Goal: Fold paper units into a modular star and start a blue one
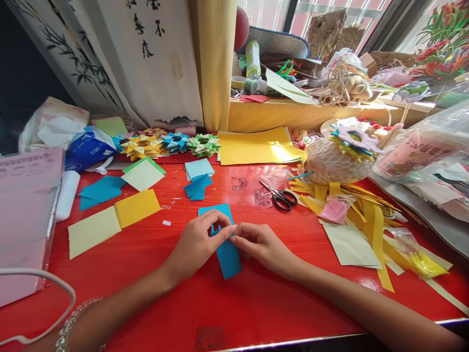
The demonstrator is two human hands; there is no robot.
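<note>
My left hand and my right hand meet fingertip to fingertip over a blue sheet of paper on the red table. Both are closed in a pinch on blue paper, thumbs and forefingers together. Part of the paper shows between the fingers of my left hand; the gripped edge is mostly hidden. Beyond the hands lie small blue paper pieces and light blue squares. To the right of them is a pair of scissors with black handles, blades partly apart.
Yellow paper, cream paper and blue sheets lie left. Folded paper stars line the back beside large yellow sheets. Yellow strips and a netted round object are right. A white cable crosses the left edge.
</note>
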